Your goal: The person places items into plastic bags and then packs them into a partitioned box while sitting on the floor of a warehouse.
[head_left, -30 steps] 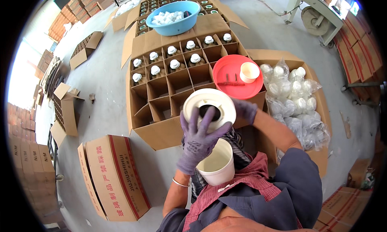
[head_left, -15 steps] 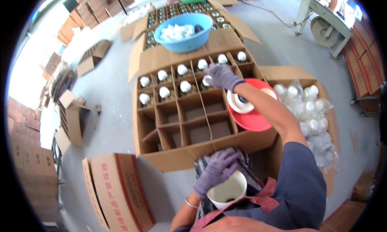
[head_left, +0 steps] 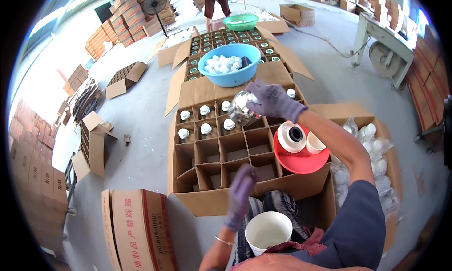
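My right hand (head_left: 274, 101), in a purple-grey glove, grips a clear glass bottle (head_left: 241, 110) that is tilted above the divided cardboard box (head_left: 212, 202). Its neck and cap are partly covered by the fingers. Several white-capped bottles (head_left: 205, 128) stand upright in the far rows of the box, while the near compartments hold none. My gloved left hand (head_left: 242, 195), somewhat smeared by motion, hovers over the box's near edge with its fingers stretched out and nothing in them. Below it, a white bucket (head_left: 252, 233) rests at my lap.
A red basin (head_left: 301, 166) with white plastic parts sits on the box's right corner. Beyond is a blue basin (head_left: 229, 80) of white caps; farther off, a green basin (head_left: 240, 26). Bagged white bottles (head_left: 372, 148) fill a carton at right. A person (head_left: 216, 4) stands at the back.
My right hand has lifted a bottle from its compartment. The left hand has risen from beside the bucket toward the box. The view has tilted up, bringing the person and a fan into sight.
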Motion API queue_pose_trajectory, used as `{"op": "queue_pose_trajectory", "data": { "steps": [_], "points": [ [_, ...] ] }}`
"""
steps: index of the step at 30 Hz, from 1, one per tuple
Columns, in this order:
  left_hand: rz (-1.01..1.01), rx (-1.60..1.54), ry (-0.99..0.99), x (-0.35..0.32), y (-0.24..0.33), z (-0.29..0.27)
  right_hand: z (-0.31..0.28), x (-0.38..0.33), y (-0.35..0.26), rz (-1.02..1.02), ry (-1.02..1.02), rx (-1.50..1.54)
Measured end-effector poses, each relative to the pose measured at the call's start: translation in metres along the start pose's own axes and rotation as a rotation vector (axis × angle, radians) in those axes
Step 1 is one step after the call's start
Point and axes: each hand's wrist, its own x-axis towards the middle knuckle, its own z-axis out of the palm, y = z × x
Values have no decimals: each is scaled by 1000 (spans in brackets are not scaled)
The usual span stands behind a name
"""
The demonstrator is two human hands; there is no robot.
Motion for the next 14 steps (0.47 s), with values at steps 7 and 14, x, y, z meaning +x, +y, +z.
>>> {"op": "queue_pose_trajectory", "data": {
  "steps": [7,14],
  "points": [
    [150,-372,28,16,30,9,-50,-139,-79,-31,337,506],
    [286,202,41,-26,74,5,0,-262,-119,126,195,959]
  ]
}}
